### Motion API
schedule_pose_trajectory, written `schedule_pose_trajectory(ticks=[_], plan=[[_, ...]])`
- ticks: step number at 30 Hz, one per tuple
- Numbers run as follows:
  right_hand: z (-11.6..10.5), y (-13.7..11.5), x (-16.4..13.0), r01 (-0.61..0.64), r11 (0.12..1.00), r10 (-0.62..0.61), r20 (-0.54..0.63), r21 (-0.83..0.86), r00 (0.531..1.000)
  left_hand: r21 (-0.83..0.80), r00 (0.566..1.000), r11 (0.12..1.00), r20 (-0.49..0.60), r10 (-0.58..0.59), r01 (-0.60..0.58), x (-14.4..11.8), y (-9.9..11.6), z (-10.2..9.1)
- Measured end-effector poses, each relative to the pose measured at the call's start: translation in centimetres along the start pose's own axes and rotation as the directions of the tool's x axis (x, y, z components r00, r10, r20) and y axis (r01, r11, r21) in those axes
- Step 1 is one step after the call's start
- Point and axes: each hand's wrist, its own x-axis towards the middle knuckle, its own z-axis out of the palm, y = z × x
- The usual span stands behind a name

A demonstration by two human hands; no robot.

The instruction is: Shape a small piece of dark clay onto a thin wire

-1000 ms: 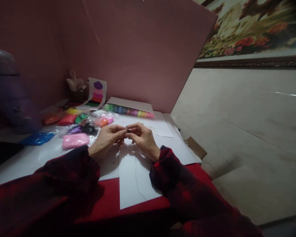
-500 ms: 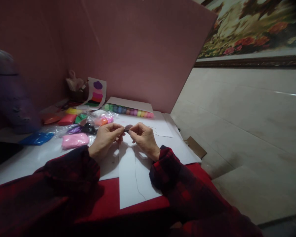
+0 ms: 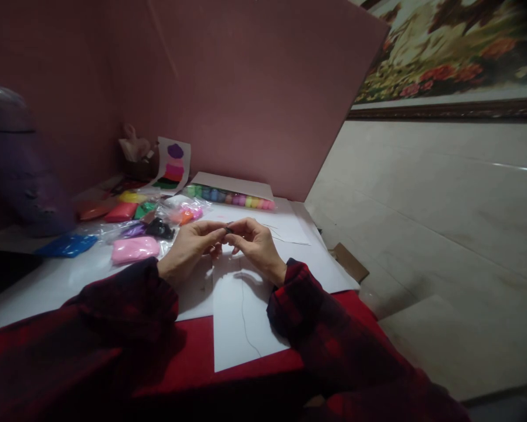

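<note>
Both hands meet above the white paper sheet (image 3: 241, 316) on the tabletop (image 3: 47, 281): the left hand (image 3: 191, 246) and right hand (image 3: 255, 243) pinch one small dark bit of clay (image 3: 228, 229) between their fingertips. Half a second ago the bit showed as a wider purplish lump; now it looks smaller and darker, and the hands sit much as before. To the left lie one pink clay packet (image 3: 135, 249), one blue packet (image 3: 67, 245) and one row of coloured clay tubs (image 3: 230, 197).
</note>
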Motion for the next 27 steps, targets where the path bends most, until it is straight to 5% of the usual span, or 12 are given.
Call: schedule_pose_trajectory(ticks=[15,27], plan=[[-0.02,-0.01,-0.29,0.056,0.994,-0.055,0.014,-0.098,0.998,0.037,0.999,0.999,0.052,0.013,-0.015,0.04,0.09,0.1],[0.02,-0.3,-0.37,0.056,0.986,-0.067,-0.064,-0.156,0.996,0.006,0.999,0.999,-0.014,0.048,-0.048,0.25,-0.21,0.09]])
